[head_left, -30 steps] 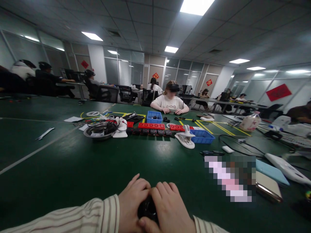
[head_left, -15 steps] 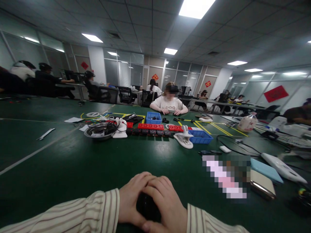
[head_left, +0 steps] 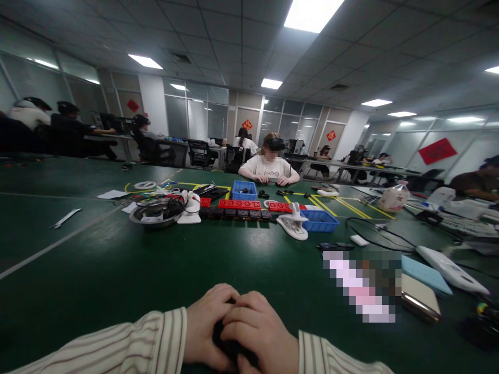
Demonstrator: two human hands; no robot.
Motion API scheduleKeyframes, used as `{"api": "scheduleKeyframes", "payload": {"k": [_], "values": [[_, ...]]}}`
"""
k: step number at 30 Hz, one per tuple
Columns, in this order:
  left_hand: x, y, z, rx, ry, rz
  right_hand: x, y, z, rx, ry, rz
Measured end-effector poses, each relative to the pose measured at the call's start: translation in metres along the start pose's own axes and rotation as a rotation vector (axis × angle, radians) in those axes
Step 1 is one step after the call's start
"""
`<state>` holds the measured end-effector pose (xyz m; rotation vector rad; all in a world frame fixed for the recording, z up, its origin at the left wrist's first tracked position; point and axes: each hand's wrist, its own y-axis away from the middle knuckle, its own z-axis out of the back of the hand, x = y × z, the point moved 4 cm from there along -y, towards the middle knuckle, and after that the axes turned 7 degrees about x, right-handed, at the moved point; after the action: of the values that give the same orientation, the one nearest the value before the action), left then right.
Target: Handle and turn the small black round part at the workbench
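Both striped-sleeved arms reach in from the bottom edge, and my hands meet over a black rounded object (head_left: 234, 347) low on the green table (head_left: 179, 270). My left hand (head_left: 207, 326) curls around its left side. Across its top and right side lie the bent fingers of my right hand (head_left: 259, 330), overlapping the left fingertips. Only a dark, smooth part of the object shows between the hands, so its exact kind is hidden.
Ahead stand a metal bowl (head_left: 156, 224) of cables, red socket blocks (head_left: 239, 204), a white clip stand (head_left: 292, 227) and blue bins (head_left: 320, 222). A wrench (head_left: 65, 218) lies left; a light-blue case (head_left: 424, 274) lies right. A person (head_left: 268, 169) sits opposite.
My right hand has slid further over the black object, covering more of it, and its fingers have curled in. The whole view has shifted slightly.
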<state>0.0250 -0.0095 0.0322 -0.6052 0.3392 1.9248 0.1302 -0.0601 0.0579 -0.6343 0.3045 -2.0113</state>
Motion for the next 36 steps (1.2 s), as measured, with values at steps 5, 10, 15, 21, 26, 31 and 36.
{"api": "scheduleKeyframes", "payload": {"k": [5,10,15,21,26,31,36], "values": [[0.005,0.002,-0.002,-0.013,-0.001,0.031,-0.001,0.0,0.004,-0.008,0.002,0.032],[0.001,0.006,-0.002,-0.027,-0.013,0.032,-0.008,0.005,-0.002,-0.163,0.041,-0.16],[0.001,0.005,-0.001,-0.053,-0.019,0.067,-0.007,0.005,-0.006,-0.098,0.086,-0.278],[0.0,0.0,-0.005,0.007,-0.055,-0.06,0.0,0.002,-0.005,-0.014,0.039,-0.067],[-0.003,0.0,-0.003,-0.004,-0.026,-0.059,0.005,0.002,-0.003,0.015,0.017,0.089],[-0.007,0.005,-0.002,-0.024,-0.049,-0.001,0.003,0.004,0.0,-0.126,0.035,-0.011],[-0.011,0.008,-0.005,-0.06,-0.117,0.029,-0.008,0.007,-0.011,-0.143,0.082,-0.333]]}}
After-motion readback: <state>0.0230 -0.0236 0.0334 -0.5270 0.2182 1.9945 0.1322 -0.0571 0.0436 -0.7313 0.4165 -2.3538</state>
